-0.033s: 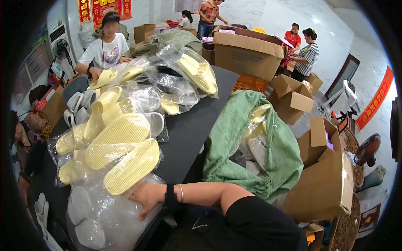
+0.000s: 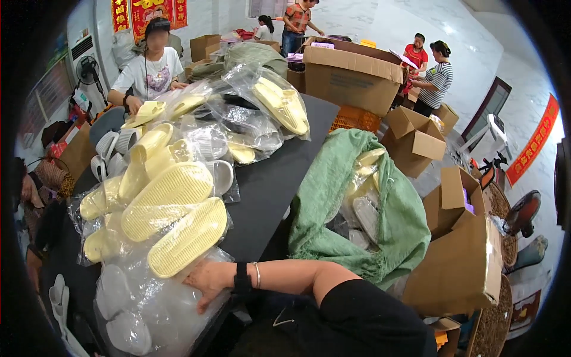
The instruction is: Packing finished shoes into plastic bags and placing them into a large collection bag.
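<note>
My right hand (image 2: pixel 209 281) comes in from the right, with a black band and a bangle at its wrist. It lies on a pile of clear plastic bags (image 2: pixel 184 315), thumb apart from the fingers; the fingertips are partly hidden by plastic. Just above it is a bagged pair of pale yellow slippers (image 2: pixel 187 237), soles up. Bagged grey-white slippers (image 2: pixel 128 333) lie to the left of the hand. Beyond, more bagged yellow slippers (image 2: pixel 148 149) are heaped on the dark table (image 2: pixel 267 178). My left hand does not show.
Right of the table stands a green woven sack (image 2: pixel 410 232) holding bagged slippers. Cardboard boxes (image 2: pixel 452 262) crowd the right side. A co-worker (image 2: pixel 148 74) across the table touches yellow slippers; other people work farther back around a large carton (image 2: pixel 351 77). Loose grey-white slippers (image 2: pixel 59 303) lie lower left.
</note>
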`<state>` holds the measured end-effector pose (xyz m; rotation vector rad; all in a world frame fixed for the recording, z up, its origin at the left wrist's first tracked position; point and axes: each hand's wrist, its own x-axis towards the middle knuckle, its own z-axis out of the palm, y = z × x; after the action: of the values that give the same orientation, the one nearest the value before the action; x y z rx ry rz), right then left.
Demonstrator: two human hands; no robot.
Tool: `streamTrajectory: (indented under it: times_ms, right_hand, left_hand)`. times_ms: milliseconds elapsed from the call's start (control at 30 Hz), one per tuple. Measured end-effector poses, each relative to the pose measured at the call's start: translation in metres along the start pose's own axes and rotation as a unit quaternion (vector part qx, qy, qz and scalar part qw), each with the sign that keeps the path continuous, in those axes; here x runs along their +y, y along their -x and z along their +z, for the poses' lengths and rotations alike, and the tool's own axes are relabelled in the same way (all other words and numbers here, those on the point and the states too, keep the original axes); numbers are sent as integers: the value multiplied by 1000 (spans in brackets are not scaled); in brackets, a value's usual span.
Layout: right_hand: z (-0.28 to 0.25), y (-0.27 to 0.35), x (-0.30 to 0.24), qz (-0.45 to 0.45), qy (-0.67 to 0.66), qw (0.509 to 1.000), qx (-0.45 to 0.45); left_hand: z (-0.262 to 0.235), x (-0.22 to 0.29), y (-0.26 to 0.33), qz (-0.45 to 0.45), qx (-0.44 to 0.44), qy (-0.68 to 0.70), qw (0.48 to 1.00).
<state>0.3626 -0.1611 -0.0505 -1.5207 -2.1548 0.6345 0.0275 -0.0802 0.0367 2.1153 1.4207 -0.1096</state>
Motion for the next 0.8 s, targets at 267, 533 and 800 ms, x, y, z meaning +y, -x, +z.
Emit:
streamTrajectory:
  times_ms: [267, 533, 800]
  right_hand:
    - [15, 0, 6, -53, 11, 993, 106]
    - [16, -1, 11, -27, 0, 997, 73]
    - [6, 1, 1, -18, -1, 998, 56]
  left_hand:
    - [-4, 5, -12, 20, 11, 57, 998]
    - [-10, 7, -23, 36, 16, 112, 993]
    - [-12, 1, -24, 36, 27, 178, 983]
